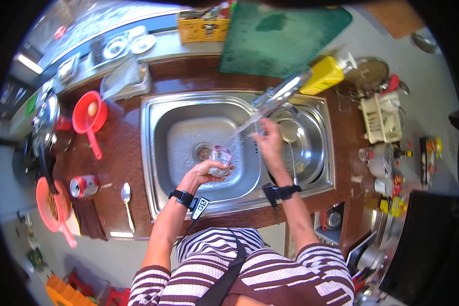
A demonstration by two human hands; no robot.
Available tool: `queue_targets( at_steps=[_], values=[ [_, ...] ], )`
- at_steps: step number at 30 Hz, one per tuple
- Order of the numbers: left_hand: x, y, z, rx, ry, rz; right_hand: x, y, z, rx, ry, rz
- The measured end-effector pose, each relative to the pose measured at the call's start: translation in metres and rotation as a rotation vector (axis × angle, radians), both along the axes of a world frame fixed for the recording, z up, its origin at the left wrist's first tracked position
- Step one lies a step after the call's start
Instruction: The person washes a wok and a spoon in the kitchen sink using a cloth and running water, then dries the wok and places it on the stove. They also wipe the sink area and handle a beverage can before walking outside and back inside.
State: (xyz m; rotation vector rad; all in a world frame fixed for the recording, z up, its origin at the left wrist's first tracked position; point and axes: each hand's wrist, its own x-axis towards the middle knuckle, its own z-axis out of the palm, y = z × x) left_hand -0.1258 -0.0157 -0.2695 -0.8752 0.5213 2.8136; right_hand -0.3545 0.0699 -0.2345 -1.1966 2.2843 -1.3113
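Over the drain end of the steel sink basin (191, 122), my left hand (208, 170) grips a wet, pale item with pink edges (220, 157); it looks like raw meat or seafood, though I cannot tell which. My right hand (271, 143) is raised by the divider between the two basins, blurred, fingers apart, with nothing visible in it. Just beyond it, a chrome faucet (285, 91) sends a stream of water (246, 126) into the left basin. A large steel bowl (310, 153) fills the right basin, with a long metal utensil handle (293, 164) against it.
Behind the sink stand a green cutting board (271, 42) and a yellow pump bottle (323, 76). To the left are a red strainer (90, 113) holding an egg, a soda can (84, 186) and a spoon (127, 202). A cream utensil rack (378, 118) is at right.
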Motion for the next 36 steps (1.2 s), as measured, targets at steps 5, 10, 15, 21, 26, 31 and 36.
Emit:
queue_targets(
  at_steps=[5,10,15,21,26,31,36],
  values=[
    [0.026,0.009,-0.007,0.069,-0.019,-0.021,-0.075,0.006,0.013,-0.087,-0.118,-0.403],
    [0.048,0.022,-0.013,0.044,-0.057,-0.016,-0.072,0.002,0.021,-0.093,-0.281,-0.185],
    [0.059,0.026,-0.013,-0.015,0.013,-0.042,0.019,0.033,0.053,0.047,0.483,0.069],
    [0.049,0.017,0.004,-0.165,0.176,-0.277,0.117,0.028,0.046,0.062,0.645,1.021],
    [0.038,-0.003,0.022,-0.434,0.100,-0.585,0.116,0.005,0.030,0.008,0.531,1.055],
    [0.027,-0.006,0.020,-0.613,0.001,-0.531,0.114,-0.015,0.016,0.077,0.681,0.983],
    [0.023,0.002,0.004,-0.899,-0.032,-0.327,0.113,-0.019,0.005,0.231,0.583,0.987]
  ],
)
